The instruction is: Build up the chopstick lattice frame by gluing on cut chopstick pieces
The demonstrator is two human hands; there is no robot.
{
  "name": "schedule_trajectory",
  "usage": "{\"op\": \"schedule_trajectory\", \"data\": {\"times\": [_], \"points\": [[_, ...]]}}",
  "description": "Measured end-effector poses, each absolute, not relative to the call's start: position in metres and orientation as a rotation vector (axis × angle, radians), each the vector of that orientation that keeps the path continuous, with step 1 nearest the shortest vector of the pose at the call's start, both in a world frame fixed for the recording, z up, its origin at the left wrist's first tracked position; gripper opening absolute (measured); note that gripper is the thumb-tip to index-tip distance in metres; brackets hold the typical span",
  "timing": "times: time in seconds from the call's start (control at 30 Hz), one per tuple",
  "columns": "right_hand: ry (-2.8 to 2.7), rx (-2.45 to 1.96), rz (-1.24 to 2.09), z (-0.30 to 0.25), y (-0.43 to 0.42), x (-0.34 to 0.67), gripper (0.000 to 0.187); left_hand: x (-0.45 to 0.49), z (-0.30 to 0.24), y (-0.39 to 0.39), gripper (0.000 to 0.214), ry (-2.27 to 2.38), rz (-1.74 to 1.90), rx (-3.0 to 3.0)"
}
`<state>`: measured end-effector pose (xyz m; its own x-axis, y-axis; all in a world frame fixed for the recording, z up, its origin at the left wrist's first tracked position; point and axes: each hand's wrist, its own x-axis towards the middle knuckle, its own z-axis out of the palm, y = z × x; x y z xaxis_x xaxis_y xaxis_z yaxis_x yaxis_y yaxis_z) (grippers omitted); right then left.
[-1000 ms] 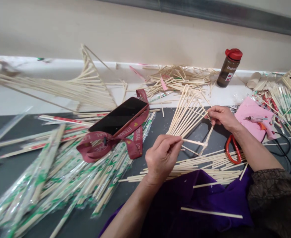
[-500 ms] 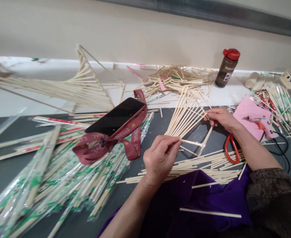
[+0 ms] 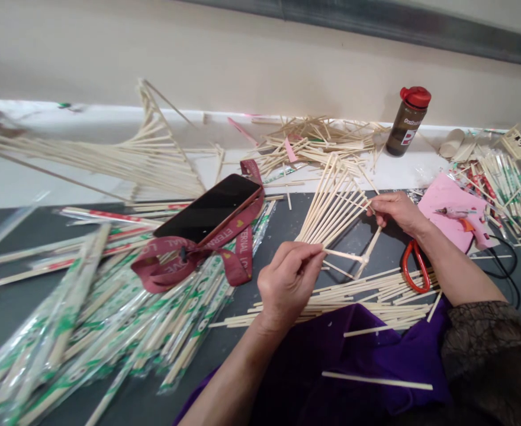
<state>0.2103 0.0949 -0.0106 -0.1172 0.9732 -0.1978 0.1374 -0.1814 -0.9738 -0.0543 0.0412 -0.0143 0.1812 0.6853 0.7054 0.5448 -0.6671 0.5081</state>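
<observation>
Between my hands is a small frame of chopsticks (image 3: 331, 216), its sticks fanned side by side and joined at the corners. My left hand (image 3: 289, 281) pinches its near left edge, where a stick runs out to a whitish joint. With thumb and fingers together, my right hand (image 3: 392, 212) grips the frame's right edge near the end of a crossing stick. Loose chopsticks (image 3: 353, 299) lie below the frame on the grey table. Close to my right forearm are the red handles (image 3: 415, 266) of a tool whose other end is hidden.
A phone (image 3: 209, 210) with a red lanyard lies left of my hands, over many wrapped chopsticks (image 3: 122, 319). Behind stand a larger stick structure (image 3: 154, 148) and a red-capped bottle (image 3: 408, 121). At right, a pink glue gun (image 3: 462, 216) with a black cord rests on pink sheets.
Almost nothing differs. Both hands keep their hold on the chopstick frame, and the view has shifted very slightly.
</observation>
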Motion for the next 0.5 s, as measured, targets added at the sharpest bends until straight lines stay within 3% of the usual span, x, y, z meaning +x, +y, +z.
{"op": "schedule_trajectory", "data": {"times": [0.5], "points": [[-1.281, -1.378, 1.38, -0.0084, 0.0954, 0.2064, 0.024, -0.0542, -0.013, 0.0405, 0.009, 1.185, 1.512, 2.339]]}}
